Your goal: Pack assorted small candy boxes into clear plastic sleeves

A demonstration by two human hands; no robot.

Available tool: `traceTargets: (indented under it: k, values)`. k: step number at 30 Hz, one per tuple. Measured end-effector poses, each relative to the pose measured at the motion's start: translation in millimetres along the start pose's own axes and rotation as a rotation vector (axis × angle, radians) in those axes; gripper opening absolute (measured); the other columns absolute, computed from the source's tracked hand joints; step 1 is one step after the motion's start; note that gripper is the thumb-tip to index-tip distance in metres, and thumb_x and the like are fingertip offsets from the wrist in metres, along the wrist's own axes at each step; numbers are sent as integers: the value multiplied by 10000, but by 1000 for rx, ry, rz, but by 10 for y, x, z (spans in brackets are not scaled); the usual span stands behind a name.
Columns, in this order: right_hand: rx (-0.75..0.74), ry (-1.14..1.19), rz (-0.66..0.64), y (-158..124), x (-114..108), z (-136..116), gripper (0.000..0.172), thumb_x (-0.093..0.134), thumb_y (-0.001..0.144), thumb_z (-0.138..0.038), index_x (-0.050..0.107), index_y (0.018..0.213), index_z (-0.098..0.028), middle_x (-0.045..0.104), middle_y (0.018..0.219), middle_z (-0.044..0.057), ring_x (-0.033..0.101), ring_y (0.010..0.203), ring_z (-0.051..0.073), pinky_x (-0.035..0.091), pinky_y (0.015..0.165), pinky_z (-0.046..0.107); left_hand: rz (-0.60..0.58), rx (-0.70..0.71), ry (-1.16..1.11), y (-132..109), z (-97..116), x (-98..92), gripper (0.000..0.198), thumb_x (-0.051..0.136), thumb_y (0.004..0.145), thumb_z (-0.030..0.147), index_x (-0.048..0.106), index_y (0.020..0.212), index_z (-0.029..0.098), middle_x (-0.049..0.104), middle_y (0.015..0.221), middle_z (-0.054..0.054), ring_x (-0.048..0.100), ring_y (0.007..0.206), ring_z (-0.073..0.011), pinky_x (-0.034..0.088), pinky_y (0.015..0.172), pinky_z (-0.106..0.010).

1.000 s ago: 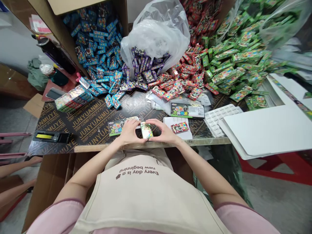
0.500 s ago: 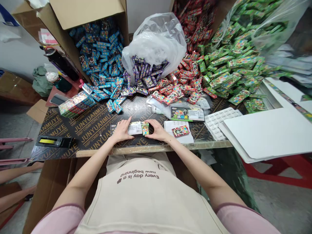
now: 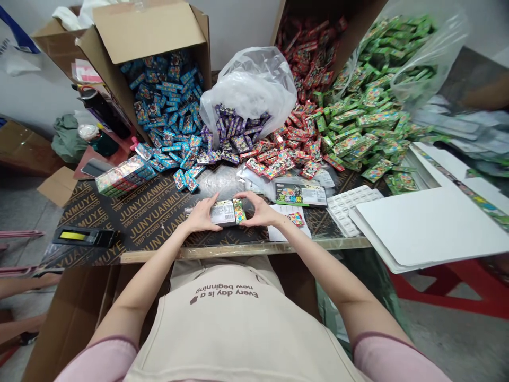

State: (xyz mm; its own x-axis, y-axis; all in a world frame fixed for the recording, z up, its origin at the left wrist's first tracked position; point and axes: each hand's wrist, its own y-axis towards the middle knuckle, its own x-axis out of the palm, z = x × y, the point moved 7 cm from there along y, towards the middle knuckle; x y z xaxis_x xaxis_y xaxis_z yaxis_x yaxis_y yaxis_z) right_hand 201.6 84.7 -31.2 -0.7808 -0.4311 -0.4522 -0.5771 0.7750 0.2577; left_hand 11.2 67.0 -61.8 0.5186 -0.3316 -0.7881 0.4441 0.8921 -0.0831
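Note:
My left hand (image 3: 204, 215) and my right hand (image 3: 260, 210) meet over a small packet (image 3: 227, 212) near the front edge of the dark table (image 3: 143, 209). The packet shows a white label and a colourful green end. Both hands curl round its ends, fingers closed on it. A red little box (image 3: 296, 218) lies on a white sheet just right of my right hand. Behind it lies a larger green-and-black packet (image 3: 299, 194).
Heaps of small boxes fill the back: blue ones (image 3: 169, 114) in a cardboard carton, purple ones (image 3: 234, 130) in a clear bag, red ones (image 3: 296, 143), green ones (image 3: 366, 122). A wrapped bundle (image 3: 121, 176) and black tool (image 3: 85, 236) lie left. White trays (image 3: 421, 225) sit right. Another person's arm (image 3: 24, 284) shows at far left.
The packet went from upright in my fingers down flat onto the table, and both hands now press at its two ends. The camera tilted up a little.

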Motion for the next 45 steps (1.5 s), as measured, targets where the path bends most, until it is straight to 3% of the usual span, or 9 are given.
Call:
traceTargets:
  k: [2,6,12,17,23,27,34,40,45]
  values:
    - [19,61,50,30,-37,-19,785,872,529,-438,577,1226,-229,604,1251,101,545,1184,295,389,1053,468,63,-29,-94,30,-6,-48,1108,866,461,399,383,1436,189,558,1287,-151,515,1183,-346,373,1020,-497]
    - [216,301,417,59,-66,57,766,775,624,-602,526,1274,-282,596,1277,77,540,1210,262,423,1032,428,392,-127,-530,95,-60,-165,773,803,579,469,582,1256,170,637,1195,-116,583,1099,-279,422,988,-427]
    - [469,660,765,124,227,126,487,581,757,-681,633,874,-211,705,865,38,667,826,211,564,727,337,540,-181,-1199,96,194,206,452,723,697,497,709,1004,166,726,993,-58,641,927,-195,476,900,-329]
    - [572,630,753,97,248,155,353,614,756,-557,643,729,-206,683,648,21,666,696,223,552,609,337,645,-379,-1481,-9,323,359,478,714,636,628,689,704,155,702,691,-20,636,686,-156,506,727,-287]
    - [497,720,687,20,216,38,302,579,750,-457,605,931,-217,747,849,38,697,814,242,548,686,357,628,-560,-1652,62,287,239,325,797,527,405,654,668,149,648,613,21,561,542,-94,447,568,-215]
    - [510,839,624,2,194,24,365,614,727,-436,557,1024,-230,749,944,53,702,825,242,548,702,378,503,-560,-1536,124,271,90,200,726,528,277,666,682,164,619,599,37,515,510,-78,387,503,-198]
    - [358,508,588,-10,-60,-117,232,749,674,-430,718,770,-221,754,873,30,681,841,224,527,837,388,517,-139,-889,154,469,-527,157,762,583,297,686,565,161,652,599,-9,569,597,-131,450,612,-254]
    - [335,409,566,-13,-187,-167,218,784,664,-424,755,743,-223,738,740,11,663,685,196,538,728,366,291,-141,-839,284,497,-576,218,809,566,308,751,701,148,708,654,-44,609,586,-146,477,623,-270]
    - [327,378,466,88,-210,-165,250,785,652,-439,716,669,-199,694,635,6,621,584,160,518,631,318,292,-42,-609,280,601,-659,121,745,630,275,736,648,156,692,644,-43,613,618,-161,470,594,-263]
